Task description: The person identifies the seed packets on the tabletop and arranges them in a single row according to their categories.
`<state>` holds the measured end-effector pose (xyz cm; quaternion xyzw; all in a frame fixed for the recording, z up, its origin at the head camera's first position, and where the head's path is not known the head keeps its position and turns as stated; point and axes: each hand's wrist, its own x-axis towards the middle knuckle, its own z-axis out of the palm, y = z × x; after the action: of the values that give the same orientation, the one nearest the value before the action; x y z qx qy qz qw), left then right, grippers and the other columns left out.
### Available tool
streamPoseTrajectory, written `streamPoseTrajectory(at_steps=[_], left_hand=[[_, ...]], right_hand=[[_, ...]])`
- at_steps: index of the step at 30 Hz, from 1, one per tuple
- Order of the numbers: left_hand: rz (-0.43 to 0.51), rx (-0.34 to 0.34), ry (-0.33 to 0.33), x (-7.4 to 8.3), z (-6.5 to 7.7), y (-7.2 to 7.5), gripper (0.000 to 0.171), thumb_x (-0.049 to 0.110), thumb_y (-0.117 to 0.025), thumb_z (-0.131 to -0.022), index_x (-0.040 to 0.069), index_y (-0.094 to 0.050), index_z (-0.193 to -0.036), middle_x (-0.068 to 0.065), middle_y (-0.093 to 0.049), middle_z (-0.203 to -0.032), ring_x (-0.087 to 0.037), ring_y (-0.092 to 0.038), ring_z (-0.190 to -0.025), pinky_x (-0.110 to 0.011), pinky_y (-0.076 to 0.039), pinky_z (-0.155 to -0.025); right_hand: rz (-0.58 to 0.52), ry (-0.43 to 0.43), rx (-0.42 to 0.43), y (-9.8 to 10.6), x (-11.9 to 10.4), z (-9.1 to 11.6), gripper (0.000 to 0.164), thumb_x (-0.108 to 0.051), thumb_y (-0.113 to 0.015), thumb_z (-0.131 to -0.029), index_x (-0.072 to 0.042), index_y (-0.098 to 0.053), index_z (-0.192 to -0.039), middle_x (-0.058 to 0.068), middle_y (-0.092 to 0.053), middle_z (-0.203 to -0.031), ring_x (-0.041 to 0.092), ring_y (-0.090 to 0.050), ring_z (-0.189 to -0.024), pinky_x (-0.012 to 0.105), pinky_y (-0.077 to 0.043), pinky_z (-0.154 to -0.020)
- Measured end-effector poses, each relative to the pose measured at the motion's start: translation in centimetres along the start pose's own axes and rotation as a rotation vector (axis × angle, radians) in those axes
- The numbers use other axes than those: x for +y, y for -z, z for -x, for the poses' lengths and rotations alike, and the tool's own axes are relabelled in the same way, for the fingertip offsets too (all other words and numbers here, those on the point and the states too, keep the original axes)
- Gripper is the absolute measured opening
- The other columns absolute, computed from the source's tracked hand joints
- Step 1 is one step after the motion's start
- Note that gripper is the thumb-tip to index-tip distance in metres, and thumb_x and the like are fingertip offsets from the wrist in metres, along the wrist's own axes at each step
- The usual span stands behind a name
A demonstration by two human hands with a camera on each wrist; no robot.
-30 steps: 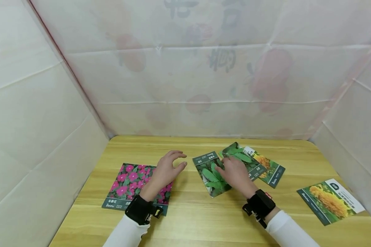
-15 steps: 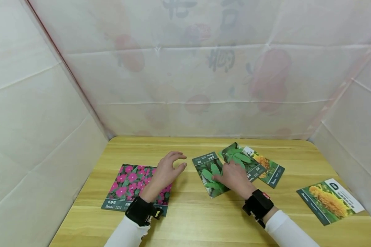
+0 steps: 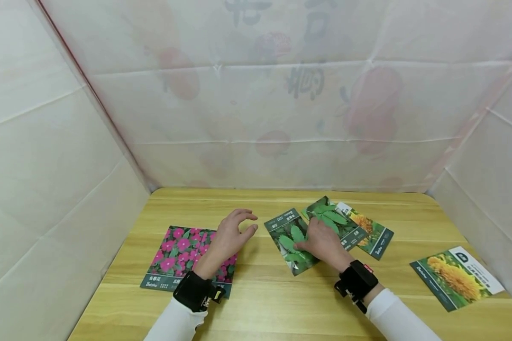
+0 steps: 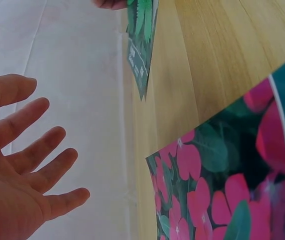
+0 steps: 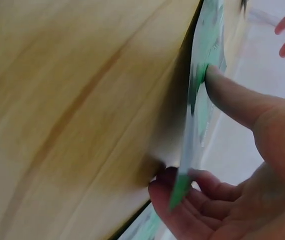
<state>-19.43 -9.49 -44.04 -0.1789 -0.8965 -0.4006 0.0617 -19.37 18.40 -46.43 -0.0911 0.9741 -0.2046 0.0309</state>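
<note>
My right hand (image 3: 324, 241) grips the right edge of a glossy picture card with green leaves (image 3: 291, 239). In the right wrist view the thumb (image 5: 237, 97) lies on the card's face and fingers curl under its edge; the card (image 5: 206, 75) is tilted off the wood. A second green-leaf card (image 3: 337, 218) lies just beyond that hand, partly over a yellow-flower card (image 3: 377, 241). My left hand (image 3: 228, 239) hovers with spread, relaxed fingers and holds nothing. Beneath its wrist, two pink-flower cards (image 3: 181, 251) lie side by side, partly hidden by the forearm.
Another yellow-flower card (image 3: 456, 279) lies apart at the right of the wooden table (image 3: 273, 303). Pale fabric walls (image 3: 247, 166) enclose the table at the back and both sides.
My right hand has drawn back slightly, and its thumb has shifted on the green-leaf card. The card has turned a little and moved slightly toward me. The left hand stays nearly still.
</note>
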Motion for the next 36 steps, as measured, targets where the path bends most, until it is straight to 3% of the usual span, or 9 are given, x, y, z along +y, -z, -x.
streamPoseTrajectory(at_steps=[5,8,12,15,17,23,27,30,36], left_hand=[[0.003,0.012,0.0,0.0,0.0,0.0,0.024,0.019,-0.071,-0.101,0.007,-0.074,-0.121,-0.013,-0.063,-0.137,-0.038,-0.058,-0.128,-0.057,-0.051,-0.104],[0.001,0.019,-0.004,0.0,0.1,0.1,0.023,0.019,-0.071,-0.101,0.007,-0.074,-0.121,-0.014,-0.063,-0.136,-0.038,-0.059,-0.127,-0.057,-0.051,-0.104],[-0.008,0.027,-0.006,0.0,0.2,0.2,0.023,0.019,-0.071,-0.1,0.008,-0.074,-0.121,-0.013,-0.064,-0.136,-0.038,-0.059,-0.127,-0.057,-0.051,-0.103],[-0.009,0.028,-0.004,-0.1,0.2,0.2,0.024,0.019,-0.071,-0.1,0.008,-0.074,-0.121,-0.013,-0.064,-0.136,-0.038,-0.059,-0.127,-0.057,-0.051,-0.103],[-0.007,0.026,-0.002,-0.1,0.2,0.3,0.024,0.019,-0.071,-0.101,0.008,-0.074,-0.121,-0.013,-0.064,-0.136,-0.038,-0.059,-0.128,-0.057,-0.051,-0.103],[0.002,0.017,0.003,-0.1,0.3,0.4,0.025,0.019,-0.07,-0.101,0.007,-0.073,-0.123,-0.013,-0.062,-0.138,-0.038,-0.058,-0.129,-0.057,-0.05,-0.104],[0.0,0.011,0.002,-0.1,0.3,0.2,0.027,0.02,-0.07,-0.101,0.006,-0.073,-0.124,-0.014,-0.062,-0.138,-0.038,-0.058,-0.129,-0.058,-0.05,-0.104],[0.01,0.006,0.005,-0.1,0.2,0.0,0.028,0.019,-0.07,-0.101,0.005,-0.072,-0.126,-0.014,-0.062,-0.137,-0.038,-0.058,-0.129,-0.057,-0.05,-0.104],[0.137,-0.02,0.047,0.0,0.3,-0.8,0.035,0.016,-0.067,-0.103,0.004,-0.064,-0.135,-0.016,-0.064,-0.135,-0.034,-0.061,-0.124,-0.049,-0.054,-0.103]], right_hand=[[-0.135,-0.047,-0.037,0.2,0.1,-0.1,0.061,-0.024,-0.082,-0.091,0.007,-0.045,-0.129,-0.002,-0.04,-0.059,0.013,-0.038,-0.047,0.026,-0.027,-0.045],[-0.243,-0.061,-0.066,0.5,0.3,-0.2,0.052,-0.014,-0.07,-0.099,0.003,-0.042,-0.14,0.001,-0.043,-0.062,0.013,-0.035,-0.049,0.027,-0.027,-0.048],[-0.365,-0.071,-0.084,0.9,0.6,-0.3,0.046,-0.009,-0.061,-0.103,0.001,-0.043,-0.144,0.02,-0.063,-0.102,0.021,-0.051,-0.065,0.031,-0.038,-0.057],[-0.383,-0.063,-0.069,1.3,0.8,-0.3,0.045,-0.009,-0.061,-0.102,0.001,-0.046,-0.143,0.027,-0.058,-0.13,0.028,-0.061,-0.09,0.034,-0.047,-0.066],[-0.395,-0.053,-0.061,1.6,0.8,-0.3,0.044,-0.009,-0.063,-0.102,0.002,-0.048,-0.142,0.026,-0.059,-0.128,0.029,-0.062,-0.094,0.034,-0.049,-0.068],[-0.446,-0.033,-0.062,2.6,0.7,-0.2,0.043,-0.009,-0.064,-0.101,0.001,-0.049,-0.14,0.014,-0.055,-0.091,0.021,-0.048,-0.066,0.033,-0.043,-0.058],[-0.437,0.0,-0.051,3.1,0.5,-0.1,0.043,-0.01,-0.065,-0.1,0.002,-0.05,-0.139,0.027,-0.063,-0.113,0.038,-0.065,-0.096,0.046,-0.058,-0.078],[-0.443,0.019,-0.064,3.4,0.3,0.0,0.044,-0.011,-0.065,-0.102,0.002,-0.049,-0.141,0.034,-0.054,-0.14,0.049,-0.054,-0.129,0.061,-0.051,-0.101],[-0.48,0.048,-0.081,3.8,0.0,0.4,0.044,-0.012,-0.064,-0.103,0.001,-0.049,-0.142,0.032,-0.048,-0.148,0.051,-0.044,-0.139,0.065,-0.043,-0.109]])
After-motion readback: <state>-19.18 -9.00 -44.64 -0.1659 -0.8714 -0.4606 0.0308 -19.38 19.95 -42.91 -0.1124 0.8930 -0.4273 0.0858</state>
